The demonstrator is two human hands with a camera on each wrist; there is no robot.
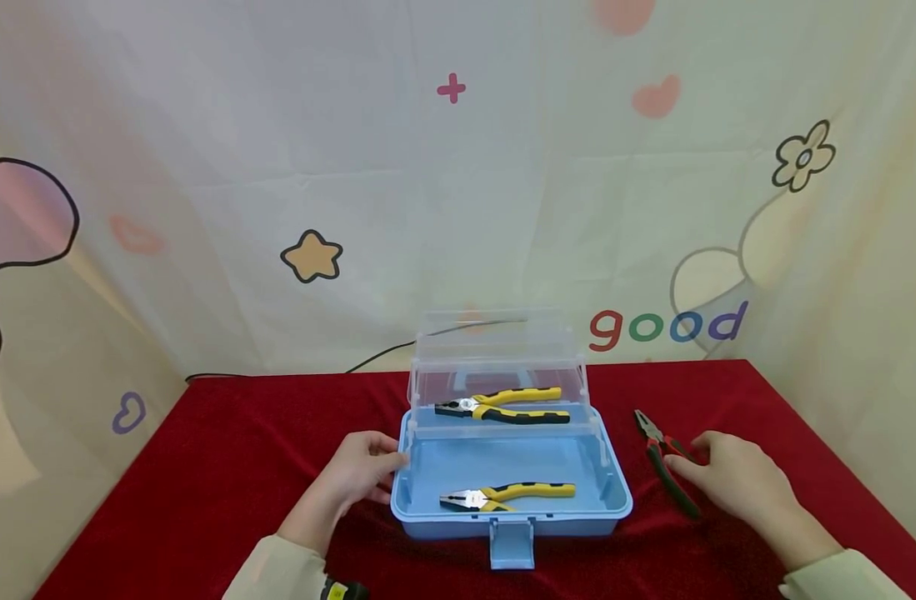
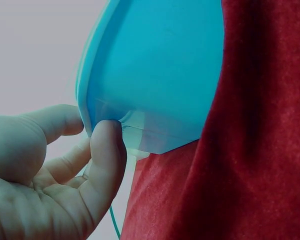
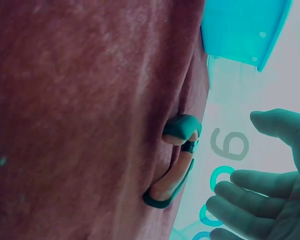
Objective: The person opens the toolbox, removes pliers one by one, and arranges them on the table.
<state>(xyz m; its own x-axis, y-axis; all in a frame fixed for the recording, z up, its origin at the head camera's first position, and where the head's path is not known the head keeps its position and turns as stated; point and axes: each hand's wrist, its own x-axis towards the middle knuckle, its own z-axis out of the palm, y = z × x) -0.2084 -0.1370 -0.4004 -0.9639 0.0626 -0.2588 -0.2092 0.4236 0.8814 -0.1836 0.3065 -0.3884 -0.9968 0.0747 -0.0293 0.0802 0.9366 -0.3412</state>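
A light-blue toolbox (image 1: 427,528) stands with its clear lid (image 1: 495,337) raised. My left hand (image 1: 358,467) pinches its left rim between thumb and fingers; the left wrist view shows the fingertips on the blue wall (image 2: 160,65). Inside the box lie yellow-and-black pliers (image 1: 536,490) near the front. A second pair of yellow-and-black pliers (image 1: 528,417) rests on the clear upper tray (image 1: 495,432). To the right of the box, red-and-black pliers (image 1: 680,493) lie on the cloth. My right hand (image 1: 743,479) hovers beside their handles (image 3: 182,127), fingers extended and apart from them.
Dark red cloth (image 1: 262,467) covers the table, with some folds. At the toolbox's front a blue latch (image 1: 512,546) hangs down. A patterned curtain (image 1: 488,208) rises behind the table, and a thin black cable (image 1: 382,352) runs along the back.
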